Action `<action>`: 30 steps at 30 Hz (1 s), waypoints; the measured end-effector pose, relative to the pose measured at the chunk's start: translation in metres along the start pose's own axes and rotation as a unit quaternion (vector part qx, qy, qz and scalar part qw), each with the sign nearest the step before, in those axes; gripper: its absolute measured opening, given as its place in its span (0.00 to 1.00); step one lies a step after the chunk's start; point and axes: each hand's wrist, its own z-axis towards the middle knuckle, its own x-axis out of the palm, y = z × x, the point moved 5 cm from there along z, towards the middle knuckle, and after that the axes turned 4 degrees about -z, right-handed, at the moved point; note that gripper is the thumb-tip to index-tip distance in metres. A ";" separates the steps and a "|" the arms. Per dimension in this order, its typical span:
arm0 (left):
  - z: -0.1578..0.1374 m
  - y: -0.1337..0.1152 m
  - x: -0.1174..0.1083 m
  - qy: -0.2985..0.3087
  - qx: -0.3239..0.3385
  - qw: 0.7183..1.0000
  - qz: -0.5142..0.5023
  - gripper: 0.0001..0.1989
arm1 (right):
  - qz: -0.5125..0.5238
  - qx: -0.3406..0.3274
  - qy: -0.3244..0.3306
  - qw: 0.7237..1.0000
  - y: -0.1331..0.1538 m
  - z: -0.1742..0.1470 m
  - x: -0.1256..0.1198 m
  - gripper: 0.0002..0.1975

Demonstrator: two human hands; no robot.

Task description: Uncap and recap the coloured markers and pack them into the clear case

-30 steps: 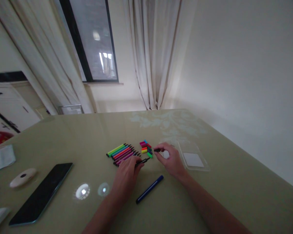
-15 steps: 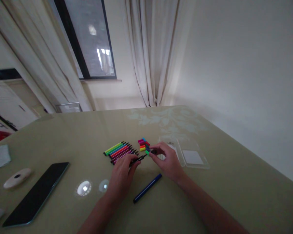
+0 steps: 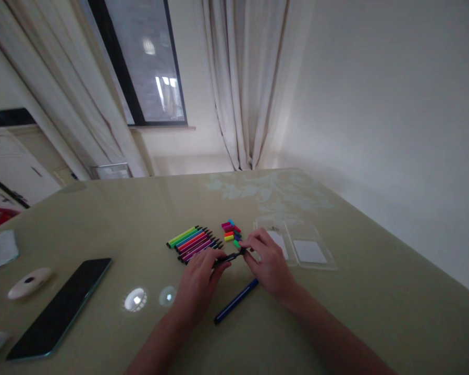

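Observation:
My left hand [image 3: 201, 271] is closed round a black marker pen [image 3: 230, 257], its tip pointing right. My right hand [image 3: 268, 258] pinches a small black cap [image 3: 243, 251] at that tip; whether the cap is on or just touching, I cannot tell. Close by lies a small heap of coloured caps [image 3: 229, 233], with a green cap [image 3: 236, 244] at its near end. Left of it, uncapped markers [image 3: 191, 240] in several colours lie side by side, partly hidden by my left hand. A capped dark blue marker [image 3: 235, 302] rests on the table in front of me.
An open clear plastic case [image 3: 328, 260] with white cards lies behind and right of my right hand. Toward the left are a black phone or tablet [image 3: 62, 307], a pale oval object [image 3: 30, 283] and a paper [image 3: 0, 251]. A wall runs along the table's right edge.
My hands have come together: the marker in my left hand has moved right and its tip now meets the black cap in my right fingers.

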 end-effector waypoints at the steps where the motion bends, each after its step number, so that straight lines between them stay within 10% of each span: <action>1: 0.000 -0.001 0.000 0.002 0.001 1.000 -0.002 0.06 | -0.003 -0.007 -0.004 1.000 0.001 0.000 0.000 0.14; 30: 0.003 -0.005 -0.005 -0.026 -0.009 0.999 -0.048 0.06 | -0.015 -0.050 -0.012 0.999 0.006 -0.002 -0.002 0.09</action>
